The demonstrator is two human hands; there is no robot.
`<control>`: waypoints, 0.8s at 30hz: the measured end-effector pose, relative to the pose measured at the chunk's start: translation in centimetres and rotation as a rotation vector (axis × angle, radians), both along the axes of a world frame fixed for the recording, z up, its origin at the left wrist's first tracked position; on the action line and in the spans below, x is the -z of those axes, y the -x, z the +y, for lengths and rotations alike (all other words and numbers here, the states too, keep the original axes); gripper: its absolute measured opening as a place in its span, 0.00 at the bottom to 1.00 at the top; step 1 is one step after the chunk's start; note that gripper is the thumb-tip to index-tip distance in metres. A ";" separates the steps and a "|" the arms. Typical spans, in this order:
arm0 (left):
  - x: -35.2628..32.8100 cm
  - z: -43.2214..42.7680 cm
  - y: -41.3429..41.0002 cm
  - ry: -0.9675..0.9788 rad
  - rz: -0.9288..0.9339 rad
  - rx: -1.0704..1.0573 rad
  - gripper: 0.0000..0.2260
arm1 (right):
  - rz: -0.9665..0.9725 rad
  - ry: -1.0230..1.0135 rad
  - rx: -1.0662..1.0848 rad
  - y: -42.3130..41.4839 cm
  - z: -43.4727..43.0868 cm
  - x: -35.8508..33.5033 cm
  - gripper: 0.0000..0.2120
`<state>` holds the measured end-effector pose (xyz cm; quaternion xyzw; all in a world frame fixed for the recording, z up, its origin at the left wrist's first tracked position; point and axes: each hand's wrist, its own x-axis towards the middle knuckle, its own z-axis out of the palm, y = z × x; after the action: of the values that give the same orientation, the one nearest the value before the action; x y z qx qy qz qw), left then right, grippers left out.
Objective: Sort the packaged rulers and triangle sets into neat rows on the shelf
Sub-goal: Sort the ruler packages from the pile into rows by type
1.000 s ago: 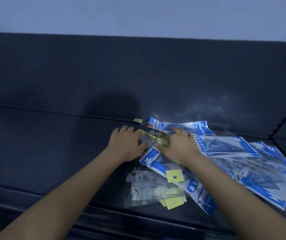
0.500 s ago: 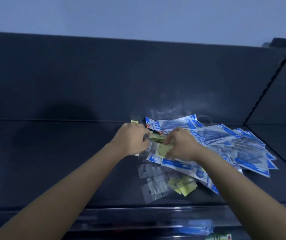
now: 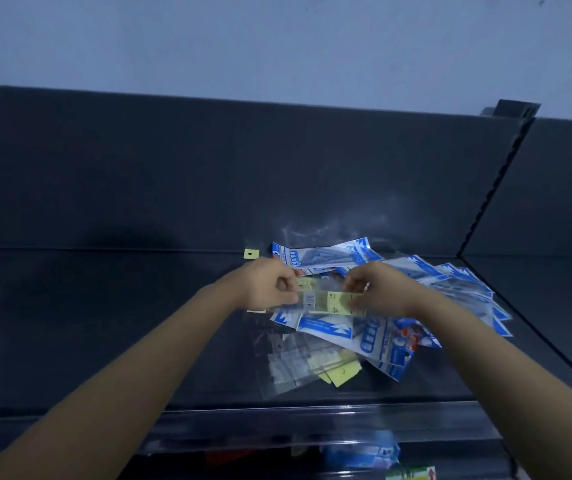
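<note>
Left hand [image 3: 270,287] pinches the left end of a yellow-carded ruler pack [image 3: 328,302]; right hand [image 3: 380,289] pinches its right end. Pack is held level just above the pile [image 3: 399,282] of blue triangle sets on the dark shelf [image 3: 104,323].

Both hands hold one yellow-carded ruler pack [image 3: 329,301] level above the dark shelf [image 3: 104,323], the left hand [image 3: 270,287] pinching its left end and the right hand [image 3: 378,289] its right end. Under and to the right lies a loose heap of blue-and-white packs [image 3: 416,271]. Clear packs [image 3: 291,362] lie nearer the front edge.
</note>
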<state>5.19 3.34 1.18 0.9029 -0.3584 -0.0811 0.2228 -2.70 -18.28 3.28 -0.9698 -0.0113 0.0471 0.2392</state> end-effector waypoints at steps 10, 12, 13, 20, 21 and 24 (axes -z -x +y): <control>-0.6 -1.7 3.6 -0.492 0.300 -0.243 0.30 | -0.014 0.056 0.041 -0.5 -4.4 0.3 0.06; -0.3 -1.8 3.8 -0.389 0.384 -0.202 0.19 | -0.025 0.042 0.033 -0.5 -4.7 0.4 0.06; -0.1 -1.8 3.9 -0.318 0.416 -0.195 0.16 | -0.029 0.033 0.025 -0.6 -4.7 0.6 0.06; -0.8 -0.2 3.2 0.094 0.564 -0.326 0.09 | -0.050 -0.114 -0.007 -0.7 -3.9 1.4 0.08; -1.1 0.2 2.9 0.151 0.569 -0.377 0.08 | -0.052 -0.128 -0.005 -0.8 -3.8 1.4 0.08; -1.5 2.0 1.9 0.412 0.645 -0.524 0.07 | -0.073 -0.133 0.005 -1.3 -3.3 1.5 0.10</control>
<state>3.32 5.34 2.71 0.8286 -0.0390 -0.2257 0.5108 -1.40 -21.63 1.79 -0.9528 -0.0206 0.0099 0.3026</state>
